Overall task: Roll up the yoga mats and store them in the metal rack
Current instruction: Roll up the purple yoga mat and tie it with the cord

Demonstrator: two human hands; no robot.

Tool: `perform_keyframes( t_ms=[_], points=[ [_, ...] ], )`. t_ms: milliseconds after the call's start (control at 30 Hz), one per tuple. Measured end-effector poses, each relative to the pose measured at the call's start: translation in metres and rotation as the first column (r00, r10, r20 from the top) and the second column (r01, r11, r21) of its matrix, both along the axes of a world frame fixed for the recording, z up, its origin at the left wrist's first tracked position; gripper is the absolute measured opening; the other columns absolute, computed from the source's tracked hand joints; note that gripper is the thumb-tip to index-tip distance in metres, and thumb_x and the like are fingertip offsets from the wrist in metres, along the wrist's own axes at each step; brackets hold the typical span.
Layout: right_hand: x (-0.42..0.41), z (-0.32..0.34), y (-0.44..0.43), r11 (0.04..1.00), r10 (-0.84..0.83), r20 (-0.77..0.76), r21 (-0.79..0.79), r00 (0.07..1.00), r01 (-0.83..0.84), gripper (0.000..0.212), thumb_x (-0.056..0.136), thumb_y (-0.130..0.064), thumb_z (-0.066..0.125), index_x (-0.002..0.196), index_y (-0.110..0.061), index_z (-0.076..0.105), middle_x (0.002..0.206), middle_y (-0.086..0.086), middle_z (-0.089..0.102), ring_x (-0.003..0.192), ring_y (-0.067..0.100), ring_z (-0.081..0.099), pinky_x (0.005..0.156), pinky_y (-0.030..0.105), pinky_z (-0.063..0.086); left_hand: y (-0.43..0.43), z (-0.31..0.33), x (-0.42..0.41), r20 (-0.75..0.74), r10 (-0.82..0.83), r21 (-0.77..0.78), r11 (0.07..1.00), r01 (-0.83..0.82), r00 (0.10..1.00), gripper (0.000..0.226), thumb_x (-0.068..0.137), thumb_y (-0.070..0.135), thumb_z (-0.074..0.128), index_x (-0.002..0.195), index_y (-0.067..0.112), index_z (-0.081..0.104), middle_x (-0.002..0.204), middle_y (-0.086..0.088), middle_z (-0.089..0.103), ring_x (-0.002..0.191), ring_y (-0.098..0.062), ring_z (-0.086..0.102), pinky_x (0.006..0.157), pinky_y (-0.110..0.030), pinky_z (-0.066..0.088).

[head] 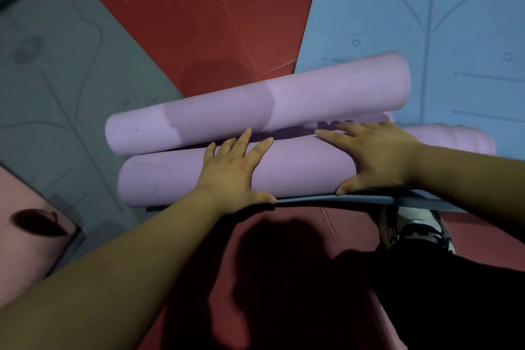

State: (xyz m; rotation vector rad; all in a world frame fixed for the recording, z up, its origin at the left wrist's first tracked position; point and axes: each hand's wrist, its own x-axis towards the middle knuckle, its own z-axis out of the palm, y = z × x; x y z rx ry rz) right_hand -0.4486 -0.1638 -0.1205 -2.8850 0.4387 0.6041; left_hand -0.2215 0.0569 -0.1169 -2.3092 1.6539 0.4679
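A lilac yoga mat roll (298, 173) lies crosswise in front of me on the red floor. My left hand (233, 176) rests flat on its middle with fingers spread. My right hand (372, 159) presses on the roll further right, fingers straight, thumb at its near edge. A second lilac roll (255, 105) lies just beyond, touching the first. A dark blue mat edge (369, 200) shows under the near roll. No metal rack is in view.
A grey mat (56, 71) lies spread at the left, a light blue patterned mat (426, 23) at the right, a pink mat (25, 230) at the lower left. Red floor (199, 14) runs between them. My patterned shoe (417, 230) stands at the right.
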Motion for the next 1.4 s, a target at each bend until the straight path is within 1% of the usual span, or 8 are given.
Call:
perform_keyframes(
  t_ms=[267, 400, 567, 800, 1033, 1200, 1300, 1400],
  points=[
    [0.014, 0.019, -0.009, 0.989, 0.015, -0.042, 0.147, 0.999, -0.009, 0.113, 0.063, -0.098, 0.044, 0.154, -0.055, -0.008, 0.133, 0.003, 0.057, 0.120, 0.024, 0.057, 0.095, 0.038, 0.048, -0.012, 0.013, 0.022, -0.041, -0.077, 0.072, 0.994, 0.079, 0.996, 0.115, 0.062, 0.098, 0.042, 0.156, 0.050, -0.003, 0.171, -0.007, -0.001, 0.141, -0.035, 0.034, 0.114, -0.053, 0.029],
    [-0.013, 0.048, 0.010, 0.978, 0.036, -0.085, 0.206, 0.996, -0.018, 0.108, 0.060, -0.102, 0.038, 0.148, -0.063, -0.012, 0.145, -0.009, 0.051, 0.130, 0.017, 0.051, 0.102, 0.036, 0.045, 0.013, 0.033, 0.004, -0.122, -0.108, 0.051, 0.992, 0.115, 0.987, 0.115, 0.058, 0.099, 0.033, 0.156, 0.050, 0.000, 0.171, -0.003, 0.002, 0.138, -0.033, 0.038, 0.110, -0.048, 0.030],
    [-0.036, 0.048, 0.029, 0.965, 0.099, -0.211, 0.258, 0.972, -0.042, 0.102, 0.057, -0.105, 0.033, 0.137, -0.071, -0.022, 0.140, -0.010, 0.052, 0.129, 0.014, 0.051, 0.104, 0.031, 0.041, 0.039, 0.020, -0.036, -0.188, -0.102, 0.074, 0.990, 0.117, 0.977, 0.114, 0.063, 0.097, 0.048, 0.157, 0.048, 0.005, 0.171, -0.005, 0.001, 0.137, -0.034, 0.039, 0.106, -0.049, 0.031],
    [-0.029, 0.037, 0.013, 0.946, -0.015, -0.088, 0.322, 0.996, 0.043, 0.121, 0.055, -0.101, 0.052, 0.154, -0.056, -0.002, 0.163, -0.007, 0.030, 0.147, 0.015, 0.027, 0.119, 0.029, 0.023, 0.020, 0.013, -0.021, -0.241, -0.053, 0.082, 0.994, 0.075, 0.969, 0.114, 0.057, 0.100, 0.045, 0.154, 0.052, 0.010, 0.170, -0.001, -0.015, 0.140, -0.030, 0.040, 0.108, -0.046, 0.033],
    [-0.024, 0.032, 0.007, 0.965, -0.096, -0.051, 0.241, 0.994, 0.105, 0.136, 0.045, -0.105, 0.048, 0.148, -0.055, -0.026, 0.169, -0.004, -0.014, 0.154, 0.021, -0.018, 0.123, 0.045, 0.000, 0.015, 0.008, -0.021, -0.154, 0.002, -0.001, 1.000, -0.003, 0.988, 0.121, 0.052, 0.106, 0.031, 0.157, 0.047, 0.014, 0.166, -0.003, -0.026, 0.150, -0.030, 0.013, 0.121, -0.053, 0.014],
    [-0.035, 0.031, 0.012, 0.975, -0.119, 0.046, 0.194, 0.992, 0.108, 0.127, 0.053, -0.106, 0.040, 0.157, -0.049, -0.005, 0.170, 0.003, 0.002, 0.156, 0.026, 0.003, 0.125, 0.048, 0.014, 0.012, 0.006, -0.019, -0.183, 0.032, -0.004, 0.999, -0.034, 0.982, 0.124, 0.052, 0.106, 0.035, 0.157, 0.046, 0.011, 0.166, -0.005, -0.027, 0.155, -0.027, -0.009, 0.123, -0.058, -0.007],
    [-0.049, 0.030, 0.028, 0.992, -0.079, 0.154, 0.106, 0.985, 0.063, 0.103, 0.073, -0.098, 0.033, 0.158, -0.041, 0.020, 0.165, 0.010, 0.026, 0.146, 0.033, 0.036, 0.114, 0.052, 0.036, 0.011, 0.007, -0.019, -0.205, 0.054, 0.000, 0.998, -0.055, 0.977, 0.127, 0.050, 0.106, 0.036, 0.158, 0.045, 0.008, 0.166, -0.004, -0.029, 0.153, -0.023, -0.026, 0.123, -0.058, -0.009],
    [-0.053, 0.028, 0.043, 0.999, -0.035, 0.141, -0.012, 0.989, 0.037, 0.091, 0.084, -0.091, 0.021, 0.156, -0.036, 0.031, 0.160, 0.011, 0.038, 0.137, 0.033, 0.048, 0.106, 0.052, 0.043, 0.011, 0.006, -0.019, -0.208, 0.066, 0.012, 0.998, -0.065, 0.976, 0.130, 0.048, 0.106, 0.035, 0.159, 0.044, 0.006, 0.165, -0.003, -0.030, 0.152, -0.020, -0.029, 0.123, -0.057, -0.009]
  ],
)
